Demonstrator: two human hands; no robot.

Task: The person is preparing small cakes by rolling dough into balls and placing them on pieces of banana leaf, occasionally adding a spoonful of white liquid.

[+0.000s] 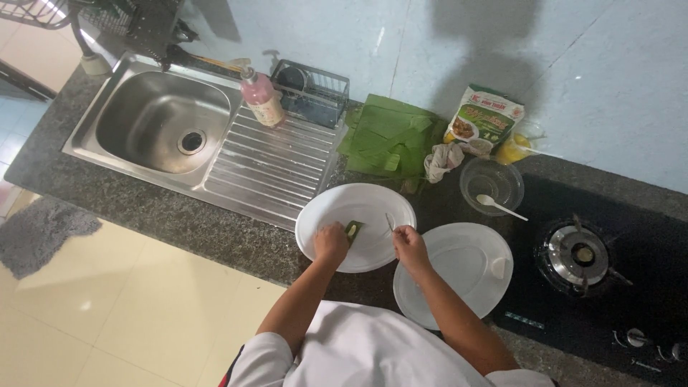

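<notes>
The left hand [330,242] covers part of a small green thing [353,229], too small to tell what it is. The thin thing [389,222] in the right hand [409,244] is too small too. The stove [609,287] is cut off at the edge.

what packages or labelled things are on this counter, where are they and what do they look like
Food pouch: upright against the wall behind the clear glass bowl; flat, green and white, food picture printed on it.
Pump bottle: on the sink's draining board by the wire rack; pink, pale label.
</notes>
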